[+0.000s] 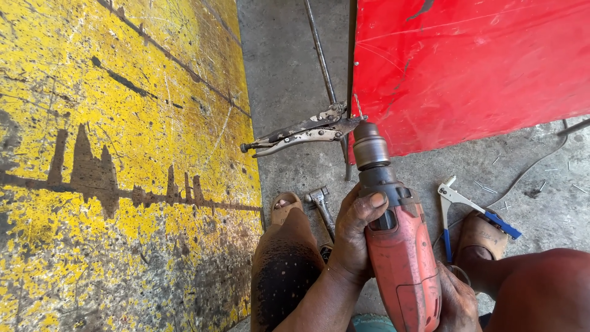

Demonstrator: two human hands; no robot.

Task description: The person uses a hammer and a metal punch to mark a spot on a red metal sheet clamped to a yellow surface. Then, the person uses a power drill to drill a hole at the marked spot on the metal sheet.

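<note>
Floor: bare grey concrete [289, 74], dusty, with bits of wire and metal scraps scattered at the right of the frame.
Drill: red power drill [399, 252] at lower centre, chuck pointing up at the lower left corner of the red sheet [473, 67].
Left hand: left hand [356, 237] wraps the front of the drill body, fingers [375, 200] closed tight on it, thumb on top.
Right hand: right hand [458, 301] sits low on the handle, closed round it as far as I can see; trigger finger is hidden.
Doing it well: I'd say keep the drill square to the sheet edge and lean in steady, since thin metal grabs easily.
Clamp: locking pliers [301, 132] bite the sheet corner just beside the chuck, handles sticking left.
In the way: pliers' jaws crowd the bit; thin rod [319, 49] runs alongside.
Around: yellow scratched panel [123, 166] fills the left, blue-handled riveter [470, 209] lies right, small hammer [321, 206] between the sandalled feet.
</note>
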